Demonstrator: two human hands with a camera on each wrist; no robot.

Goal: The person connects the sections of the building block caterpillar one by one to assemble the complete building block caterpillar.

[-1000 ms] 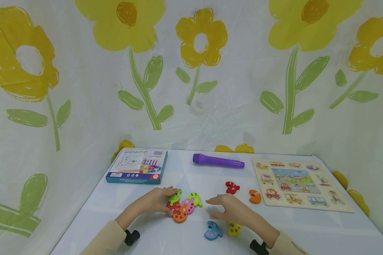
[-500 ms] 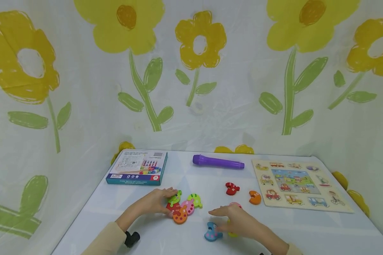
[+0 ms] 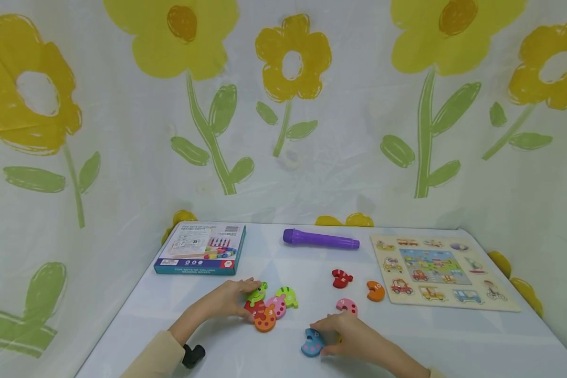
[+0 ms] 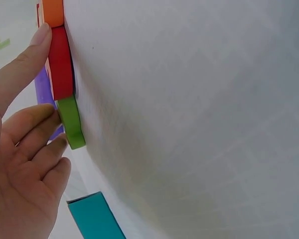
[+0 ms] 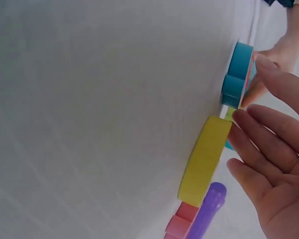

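My left hand (image 3: 227, 302) holds the left end of a joined caterpillar puzzle, its thumb at the red piece (image 4: 61, 62) and its fingers at the green head piece (image 4: 71, 122). An orange piece (image 3: 265, 321), a pink piece (image 3: 277, 307) and a striped light green piece (image 3: 289, 297) continue the chain. My right hand (image 3: 354, 336) grips a loose blue puzzle piece (image 3: 312, 344) between thumb and fingertips, at its right side. Beneath that hand lies a yellow piece (image 5: 205, 162), mostly hidden in the head view.
Beyond the right hand lie a loose pink piece (image 3: 347, 306), a red piece (image 3: 342, 279) and an orange piece (image 3: 375, 291). A purple toy microphone (image 3: 321, 239) lies at the back, between a boxed bead set (image 3: 200, 249) and a wooden picture board (image 3: 382, 286).
My right hand has come nearer, down to the blue piece, and its fingers have closed in around it. The loose pink piece has come into sight. The left hand keeps its place.
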